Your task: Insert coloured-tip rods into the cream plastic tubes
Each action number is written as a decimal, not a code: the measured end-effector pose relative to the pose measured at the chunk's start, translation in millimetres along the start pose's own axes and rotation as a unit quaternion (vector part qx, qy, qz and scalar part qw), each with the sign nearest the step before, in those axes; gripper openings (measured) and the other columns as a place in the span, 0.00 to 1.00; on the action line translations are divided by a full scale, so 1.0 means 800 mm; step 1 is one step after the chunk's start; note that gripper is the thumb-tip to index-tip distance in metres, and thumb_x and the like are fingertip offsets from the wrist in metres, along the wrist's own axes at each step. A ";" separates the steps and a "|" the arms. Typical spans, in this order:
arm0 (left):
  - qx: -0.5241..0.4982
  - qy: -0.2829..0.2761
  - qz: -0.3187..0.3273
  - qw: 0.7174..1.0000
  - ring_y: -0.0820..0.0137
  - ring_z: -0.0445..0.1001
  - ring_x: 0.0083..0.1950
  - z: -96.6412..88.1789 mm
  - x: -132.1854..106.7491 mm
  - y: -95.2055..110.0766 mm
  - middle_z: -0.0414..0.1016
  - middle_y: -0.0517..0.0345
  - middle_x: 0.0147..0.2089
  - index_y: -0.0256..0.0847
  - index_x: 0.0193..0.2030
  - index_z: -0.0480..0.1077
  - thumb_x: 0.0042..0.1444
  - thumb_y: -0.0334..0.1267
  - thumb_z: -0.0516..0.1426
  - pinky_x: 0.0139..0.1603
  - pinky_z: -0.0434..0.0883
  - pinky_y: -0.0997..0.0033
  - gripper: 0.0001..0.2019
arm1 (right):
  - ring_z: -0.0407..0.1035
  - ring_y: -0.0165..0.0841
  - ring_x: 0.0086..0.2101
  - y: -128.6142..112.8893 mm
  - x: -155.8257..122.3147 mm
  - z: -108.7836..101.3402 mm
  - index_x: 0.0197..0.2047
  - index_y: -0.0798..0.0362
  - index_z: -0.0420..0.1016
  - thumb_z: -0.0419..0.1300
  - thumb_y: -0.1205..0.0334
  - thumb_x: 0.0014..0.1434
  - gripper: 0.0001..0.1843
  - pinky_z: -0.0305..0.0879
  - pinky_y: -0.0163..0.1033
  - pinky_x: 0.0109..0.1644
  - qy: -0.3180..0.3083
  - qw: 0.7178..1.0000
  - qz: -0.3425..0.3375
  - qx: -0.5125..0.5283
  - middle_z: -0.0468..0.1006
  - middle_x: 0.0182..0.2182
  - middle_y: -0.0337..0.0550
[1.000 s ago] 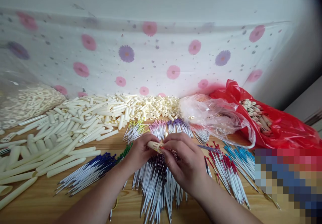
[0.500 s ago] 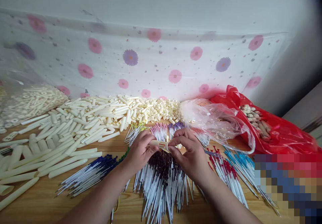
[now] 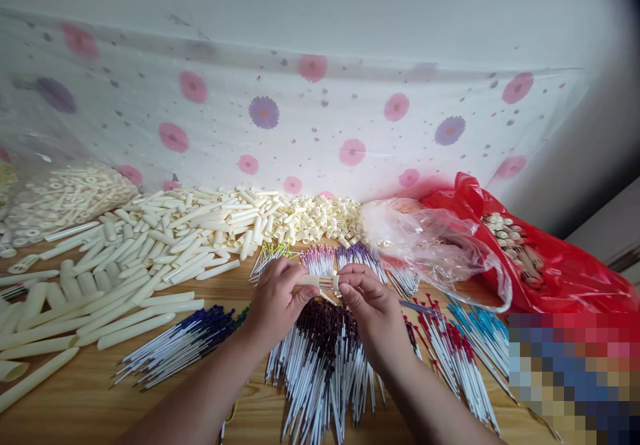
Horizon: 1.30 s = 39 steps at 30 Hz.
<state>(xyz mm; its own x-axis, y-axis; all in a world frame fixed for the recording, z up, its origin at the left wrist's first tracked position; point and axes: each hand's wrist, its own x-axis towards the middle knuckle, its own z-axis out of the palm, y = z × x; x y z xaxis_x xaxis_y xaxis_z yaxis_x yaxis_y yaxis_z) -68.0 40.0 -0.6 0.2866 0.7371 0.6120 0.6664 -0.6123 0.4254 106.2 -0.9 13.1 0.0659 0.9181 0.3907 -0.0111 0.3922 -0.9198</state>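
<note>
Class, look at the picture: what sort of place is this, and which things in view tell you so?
Probably a home workbench for assembling pens by hand: heaps of cream pen barrels, fans of refills sorted by colour, and bags of small parts on a wooden table.

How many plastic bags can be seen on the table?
3. A red bag lies at the far right, a clear bag lies against its left side, and another clear bag sits at the far left edge. More may lie outside the picture.
</note>
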 end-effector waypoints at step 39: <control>-0.393 -0.014 -0.232 0.890 0.75 0.60 0.24 0.011 0.006 -0.009 0.62 0.65 0.22 0.38 0.28 0.65 0.47 0.56 0.61 0.26 0.61 0.74 0.20 | 0.67 0.27 0.28 0.032 0.122 -0.055 0.39 0.58 0.71 0.58 0.63 0.54 0.10 0.66 0.33 0.33 -0.052 0.948 0.147 -0.277 0.74 0.31 0.41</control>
<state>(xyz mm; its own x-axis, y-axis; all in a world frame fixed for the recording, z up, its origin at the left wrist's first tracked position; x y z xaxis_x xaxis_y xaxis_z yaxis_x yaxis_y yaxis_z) -65.3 50.8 -6.9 0.1302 0.9630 0.2359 0.0342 -0.2422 0.9696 155.9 96.4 26.2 0.0426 0.9950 0.0902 0.5134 0.0556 -0.8564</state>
